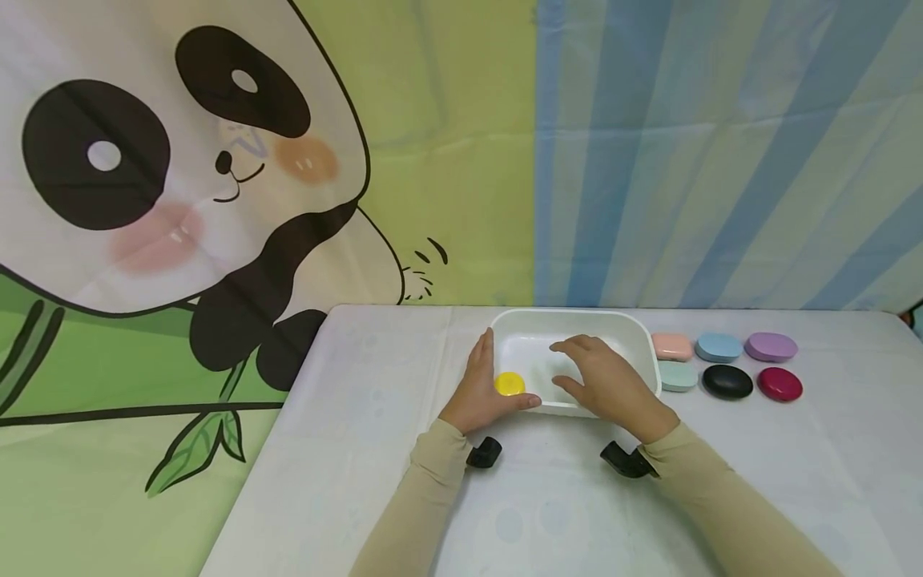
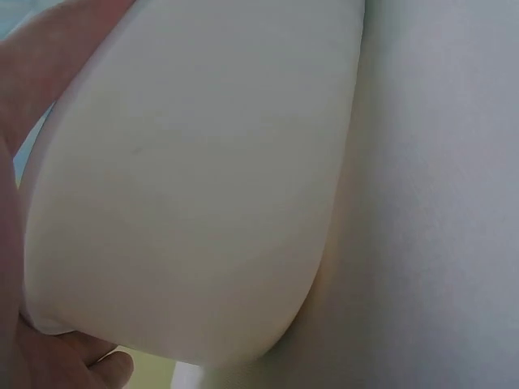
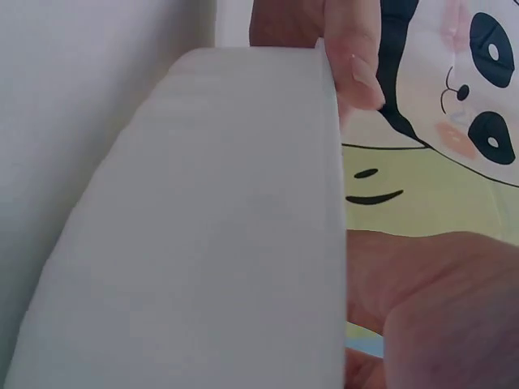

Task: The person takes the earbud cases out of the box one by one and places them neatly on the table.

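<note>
A white rectangular plastic basin (image 1: 577, 319) stands at the back of the table. In its front left corner lies a round yellow soap bar (image 1: 509, 384). My left hand (image 1: 481, 394) holds the basin at that corner, fingers along the left wall and thumb over the front rim. The left wrist view shows the basin's outer wall (image 2: 195, 178), with fingertips (image 2: 112, 369) past its lower edge. Over the basin's right half hovers my right hand (image 1: 609, 383), fingers and thumb spread apart with nothing between them. The yellow soap is hidden in both wrist views.
Right of the basin, soap bars lie in two rows: pink (image 1: 672, 347), blue (image 1: 718, 347) and purple (image 1: 771, 347) behind; mint (image 1: 678, 376), black (image 1: 727, 382) and red (image 1: 780, 385) in front. A panda-printed cloth (image 1: 447, 160) hangs behind the white-covered table (image 1: 548, 513).
</note>
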{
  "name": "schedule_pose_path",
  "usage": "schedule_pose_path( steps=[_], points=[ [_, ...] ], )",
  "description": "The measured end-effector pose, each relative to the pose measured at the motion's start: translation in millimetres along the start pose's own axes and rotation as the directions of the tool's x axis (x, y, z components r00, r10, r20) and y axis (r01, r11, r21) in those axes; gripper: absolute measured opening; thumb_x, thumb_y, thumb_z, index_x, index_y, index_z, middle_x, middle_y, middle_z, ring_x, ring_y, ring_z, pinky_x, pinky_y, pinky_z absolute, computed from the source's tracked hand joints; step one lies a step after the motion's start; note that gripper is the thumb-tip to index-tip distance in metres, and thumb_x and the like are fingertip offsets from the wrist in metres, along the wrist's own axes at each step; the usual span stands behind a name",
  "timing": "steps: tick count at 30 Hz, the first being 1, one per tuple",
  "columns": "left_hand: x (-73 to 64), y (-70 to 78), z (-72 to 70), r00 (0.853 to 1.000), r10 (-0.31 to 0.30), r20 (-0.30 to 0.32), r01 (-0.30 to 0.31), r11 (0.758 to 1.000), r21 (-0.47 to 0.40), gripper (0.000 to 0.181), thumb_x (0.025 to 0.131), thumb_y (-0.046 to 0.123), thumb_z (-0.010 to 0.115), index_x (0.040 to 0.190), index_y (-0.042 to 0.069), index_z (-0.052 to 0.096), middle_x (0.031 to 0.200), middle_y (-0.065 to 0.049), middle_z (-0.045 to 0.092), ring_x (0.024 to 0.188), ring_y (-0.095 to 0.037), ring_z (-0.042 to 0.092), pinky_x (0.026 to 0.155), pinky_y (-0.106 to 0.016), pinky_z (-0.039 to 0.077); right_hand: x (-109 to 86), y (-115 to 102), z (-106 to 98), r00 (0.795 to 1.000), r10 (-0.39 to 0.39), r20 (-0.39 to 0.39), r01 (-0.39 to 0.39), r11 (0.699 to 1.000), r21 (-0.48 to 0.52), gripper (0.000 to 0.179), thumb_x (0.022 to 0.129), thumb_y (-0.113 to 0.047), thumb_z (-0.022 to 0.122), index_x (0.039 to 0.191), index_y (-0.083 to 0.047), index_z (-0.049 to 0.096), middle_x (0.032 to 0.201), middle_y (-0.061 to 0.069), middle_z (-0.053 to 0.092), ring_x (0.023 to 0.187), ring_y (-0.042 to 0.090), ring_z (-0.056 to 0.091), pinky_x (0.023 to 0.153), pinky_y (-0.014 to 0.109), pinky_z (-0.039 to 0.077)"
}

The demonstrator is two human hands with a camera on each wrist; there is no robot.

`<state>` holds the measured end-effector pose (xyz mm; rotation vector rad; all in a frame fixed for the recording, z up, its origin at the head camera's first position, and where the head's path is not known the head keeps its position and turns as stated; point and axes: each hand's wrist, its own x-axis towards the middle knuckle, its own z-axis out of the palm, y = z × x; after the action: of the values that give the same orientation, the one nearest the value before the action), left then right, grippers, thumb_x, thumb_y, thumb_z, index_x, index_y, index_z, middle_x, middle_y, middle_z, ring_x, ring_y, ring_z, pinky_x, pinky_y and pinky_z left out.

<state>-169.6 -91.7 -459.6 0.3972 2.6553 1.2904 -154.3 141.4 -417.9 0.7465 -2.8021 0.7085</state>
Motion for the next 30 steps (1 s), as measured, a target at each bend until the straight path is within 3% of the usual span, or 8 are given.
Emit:
schedule_pose_path(
  steps=[22,30],
  points=[
    [0.5,-2.8,-3.3,0.998,0.055,0.03,-0.055,0.998,0.011,0.139,0.07,0.052,0.089,0.162,0.009,-0.007,0.168,-0.017,-0.001,0.153,-0.032,0.008,0.117,-0.054,0.026,39.9,-21,29,0.986,-0.027,0.166,0.014,0.997,0.078,0.034,0.089,-0.023,0.078,0.117,-0.005,0.074,0.109,0.009,0.071,0.1,0.026,0.065,0.09,0.043,0.053],
    [1.6,-3.9,-4.0,0.997,0.068,0.041,-0.068,0.998,0.0,0.14,0.071,0.053,0.089,0.161,0.009,-0.009,0.168,-0.017,-0.003,0.153,-0.03,0.005,0.118,-0.053,0.026,51.4,-21,35,0.956,-0.06,0.288,0.012,0.986,0.165,0.028,0.091,-0.024,0.076,0.114,-0.008,0.077,0.102,0.002,0.072,0.094,0.022,0.064,0.08,0.034,0.052]
  ],
)
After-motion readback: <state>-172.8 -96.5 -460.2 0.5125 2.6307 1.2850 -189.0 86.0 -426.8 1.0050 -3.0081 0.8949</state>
